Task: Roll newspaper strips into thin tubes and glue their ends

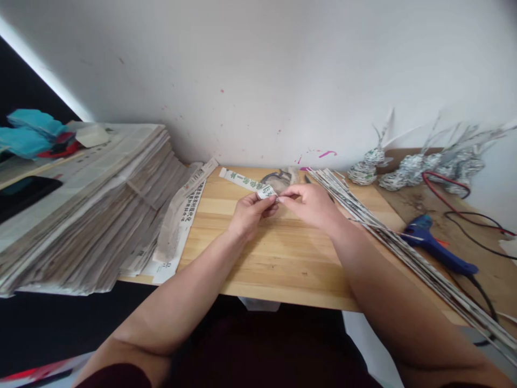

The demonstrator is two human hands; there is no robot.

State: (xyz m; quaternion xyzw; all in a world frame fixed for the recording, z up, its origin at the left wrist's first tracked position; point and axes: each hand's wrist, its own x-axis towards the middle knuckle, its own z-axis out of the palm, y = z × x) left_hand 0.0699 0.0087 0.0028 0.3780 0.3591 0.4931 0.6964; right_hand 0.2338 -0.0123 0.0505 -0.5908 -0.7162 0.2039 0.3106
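A narrow strip of printed newspaper (245,181) runs from my hands toward the wall, its far end lying up and to the left. My left hand (251,214) is closed on the near end, thumb on top and fingers curled beneath. Thumb and forefinger of my right hand (310,206) pinch the tip of the same strip, right beside my left thumb. The exact fold or roll of paper between the fingertips is too small to make out. Both hands are above the wooden board (266,269). Just behind them lies a dark, coiled item (277,177), partly hidden.
A tall newspaper stack (105,215) stands left, with a phone (28,193) on top and loose strips (177,221) beside it. Thin rolled paper sticks (371,226) lie right, near a blue glue gun (438,248). Woven paper figures (367,167) stand against the wall.
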